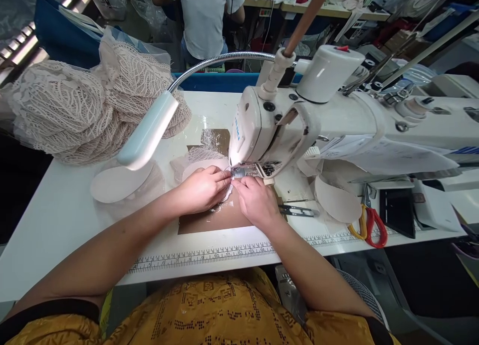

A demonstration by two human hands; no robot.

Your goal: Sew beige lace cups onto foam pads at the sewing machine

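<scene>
Under the head of a white sewing machine (247, 120) lies a pale lace piece (205, 154) with a smooth cup-shaped pad, partly covered by my fingers. My left hand (204, 188) presses on it left of the needle, fingers closed together at its edge. Close by on the right, my right hand (258, 200) pinches the same edge with curled fingers, near the presser foot. The fingertips almost meet, and the exact grip is partly hidden. Brown tape-covered board (209, 220) lies beneath both hands.
A pile of beige lace pieces (67, 105) stands at the back left, behind a lamp (149, 130). Oval pads (119, 183) lie at left. Scissors (370, 220), a snap-off cutter (299, 211) and another pad (337, 198) are at right. Measuring tape (202, 255) runs along the front edge.
</scene>
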